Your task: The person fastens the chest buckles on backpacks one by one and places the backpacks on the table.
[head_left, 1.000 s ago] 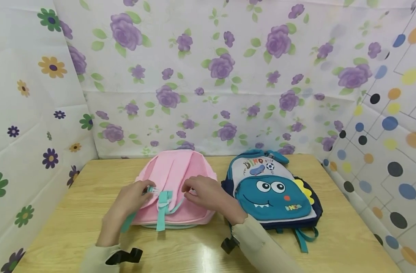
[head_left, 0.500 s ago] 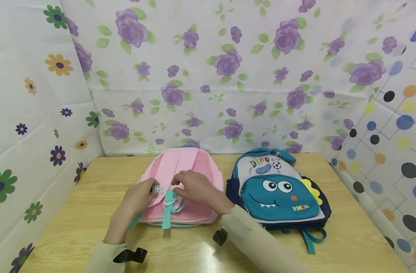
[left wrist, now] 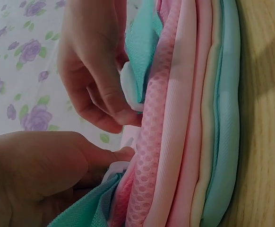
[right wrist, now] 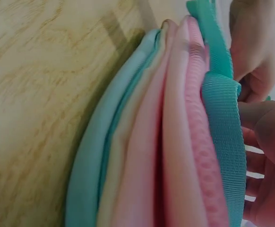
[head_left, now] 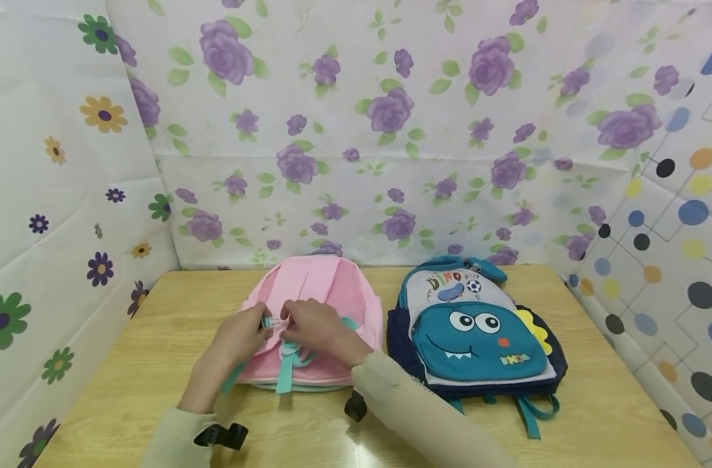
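A pink backpack (head_left: 353, 292) lies on the table with its padded straps and mesh back upward. My left hand (head_left: 236, 341) pinches a whitish plastic buckle (head_left: 275, 322) fixed to teal webbing, seen closer as a teal strap (left wrist: 88, 208) in the left wrist view. My right hand (head_left: 317, 328) comes in from the other side, thumb and fingertips closed at the buckle's pronged end and partly hiding it. Below that hand, another teal strap (head_left: 284, 378) with a pale adjuster hangs over the bag's lower edge. Teal webbing (right wrist: 227, 142) runs beside the right hand in the right wrist view.
A blue and grey dinosaur backpack (head_left: 473, 344) lies face up to the right, close to the pink one, its teal straps (head_left: 528, 416) trailing on the wooden table (head_left: 128, 377). Flowered and dotted cloth walls (head_left: 344, 97) enclose the table's back and sides.
My right hand has moved left and slightly down, from the pink bag's right strap to the buckle. The left hand keeps its pinch. The head view has shifted slightly.
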The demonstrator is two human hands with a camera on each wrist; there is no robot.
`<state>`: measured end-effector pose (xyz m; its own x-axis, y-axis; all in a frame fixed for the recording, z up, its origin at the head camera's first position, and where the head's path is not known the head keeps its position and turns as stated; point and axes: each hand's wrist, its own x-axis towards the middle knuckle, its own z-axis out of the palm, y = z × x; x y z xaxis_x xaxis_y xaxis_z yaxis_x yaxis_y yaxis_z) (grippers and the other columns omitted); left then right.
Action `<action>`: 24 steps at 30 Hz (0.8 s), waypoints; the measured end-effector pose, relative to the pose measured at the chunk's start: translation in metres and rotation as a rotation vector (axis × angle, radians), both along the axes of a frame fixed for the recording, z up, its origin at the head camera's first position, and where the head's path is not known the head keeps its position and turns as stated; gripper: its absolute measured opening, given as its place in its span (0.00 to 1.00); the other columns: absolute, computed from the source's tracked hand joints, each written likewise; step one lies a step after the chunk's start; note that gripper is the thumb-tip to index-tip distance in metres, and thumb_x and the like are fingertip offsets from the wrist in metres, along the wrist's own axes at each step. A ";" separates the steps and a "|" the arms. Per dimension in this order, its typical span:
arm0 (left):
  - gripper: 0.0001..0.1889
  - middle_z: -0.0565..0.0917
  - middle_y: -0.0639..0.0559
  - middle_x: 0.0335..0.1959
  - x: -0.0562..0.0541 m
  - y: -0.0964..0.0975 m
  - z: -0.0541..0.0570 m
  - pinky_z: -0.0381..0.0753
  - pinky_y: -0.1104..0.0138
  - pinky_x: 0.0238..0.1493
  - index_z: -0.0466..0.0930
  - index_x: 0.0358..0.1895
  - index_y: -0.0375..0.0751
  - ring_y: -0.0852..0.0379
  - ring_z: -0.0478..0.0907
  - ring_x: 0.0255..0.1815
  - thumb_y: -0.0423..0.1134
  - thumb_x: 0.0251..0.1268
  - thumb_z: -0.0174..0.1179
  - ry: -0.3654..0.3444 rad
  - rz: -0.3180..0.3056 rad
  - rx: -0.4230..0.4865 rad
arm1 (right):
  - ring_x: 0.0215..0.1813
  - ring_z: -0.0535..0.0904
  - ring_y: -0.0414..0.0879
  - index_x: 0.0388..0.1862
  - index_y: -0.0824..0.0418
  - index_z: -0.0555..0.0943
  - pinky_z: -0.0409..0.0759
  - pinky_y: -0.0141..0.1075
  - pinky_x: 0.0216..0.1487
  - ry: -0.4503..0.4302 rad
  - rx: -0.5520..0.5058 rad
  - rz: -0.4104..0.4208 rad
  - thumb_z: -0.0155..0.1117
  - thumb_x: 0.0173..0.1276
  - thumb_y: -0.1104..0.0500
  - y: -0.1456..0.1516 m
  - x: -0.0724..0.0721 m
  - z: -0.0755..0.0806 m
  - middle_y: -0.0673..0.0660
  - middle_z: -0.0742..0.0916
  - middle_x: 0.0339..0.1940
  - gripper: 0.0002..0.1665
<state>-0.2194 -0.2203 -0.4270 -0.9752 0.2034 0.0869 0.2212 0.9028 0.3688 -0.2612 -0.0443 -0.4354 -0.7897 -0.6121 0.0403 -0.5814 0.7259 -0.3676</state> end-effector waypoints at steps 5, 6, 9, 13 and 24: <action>0.10 0.80 0.50 0.29 -0.002 -0.003 -0.002 0.75 0.59 0.33 0.76 0.44 0.35 0.56 0.73 0.27 0.34 0.64 0.64 -0.012 0.005 -0.008 | 0.25 0.75 0.32 0.43 0.51 0.74 0.73 0.31 0.30 -0.058 -0.005 -0.015 0.65 0.70 0.49 -0.003 0.004 -0.007 0.42 0.80 0.32 0.11; 0.10 0.80 0.50 0.28 -0.003 -0.002 -0.002 0.75 0.59 0.33 0.76 0.44 0.35 0.56 0.72 0.27 0.34 0.64 0.64 -0.010 0.007 -0.009 | 0.24 0.76 0.32 0.42 0.51 0.74 0.72 0.31 0.30 -0.063 -0.005 -0.018 0.65 0.70 0.49 -0.003 0.004 -0.008 0.42 0.79 0.32 0.11; 0.10 0.79 0.50 0.27 -0.002 -0.001 -0.003 0.74 0.60 0.32 0.76 0.44 0.35 0.56 0.72 0.26 0.34 0.64 0.64 -0.017 0.006 -0.001 | 0.24 0.75 0.33 0.41 0.50 0.77 0.72 0.32 0.30 -0.067 0.011 -0.031 0.66 0.69 0.47 0.000 0.002 -0.009 0.42 0.80 0.30 0.11; 0.10 0.78 0.51 0.26 -0.002 0.000 -0.003 0.72 0.62 0.31 0.75 0.44 0.35 0.56 0.71 0.26 0.34 0.64 0.64 -0.022 0.010 0.009 | 0.22 0.77 0.33 0.40 0.49 0.82 0.73 0.33 0.31 -0.101 0.031 -0.032 0.69 0.67 0.46 0.004 -0.002 -0.007 0.42 0.82 0.30 0.10; 0.09 0.78 0.52 0.27 -0.002 -0.004 -0.003 0.71 0.62 0.31 0.78 0.44 0.39 0.56 0.70 0.27 0.33 0.64 0.66 0.014 -0.031 0.006 | 0.21 0.77 0.34 0.42 0.45 0.87 0.74 0.34 0.31 -0.153 0.067 -0.033 0.71 0.65 0.46 0.007 -0.009 -0.010 0.39 0.82 0.28 0.10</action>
<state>-0.2213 -0.2238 -0.4301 -0.9671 0.2333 0.1015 0.2544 0.8932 0.3707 -0.2701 -0.0378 -0.4453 -0.8033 -0.5829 -0.1221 -0.4975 0.7696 -0.4003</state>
